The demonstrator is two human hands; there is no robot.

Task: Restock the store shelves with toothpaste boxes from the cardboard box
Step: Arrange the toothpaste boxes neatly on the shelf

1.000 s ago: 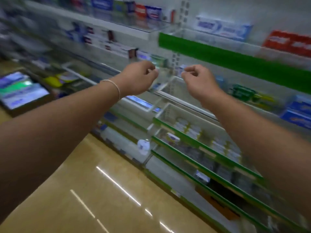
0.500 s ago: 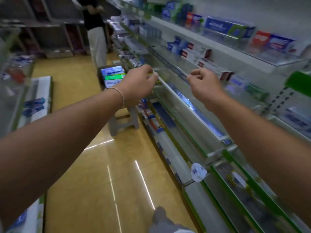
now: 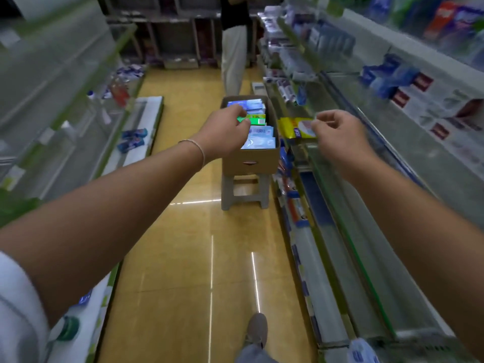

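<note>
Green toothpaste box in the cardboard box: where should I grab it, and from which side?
Take the green toothpaste box by its long side edges, coming from above. It lies flat among blue boxes in the open-topped cardboard box, so only its top is exposed. The left hand looks nearest.

Head-worn, looking forward and down along the aisle floor (image 3: 183, 258); forearms close in the foreground, cardboard box (image 3: 250, 159) farther ahead, shelves (image 3: 392, 179) flanking.

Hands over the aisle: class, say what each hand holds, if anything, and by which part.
Neither hand plainly holds anything. The left hand reaches with curled fingers toward the cardboard box of toothpaste boxes; the right hand is blurred, fingers curled.
</note>
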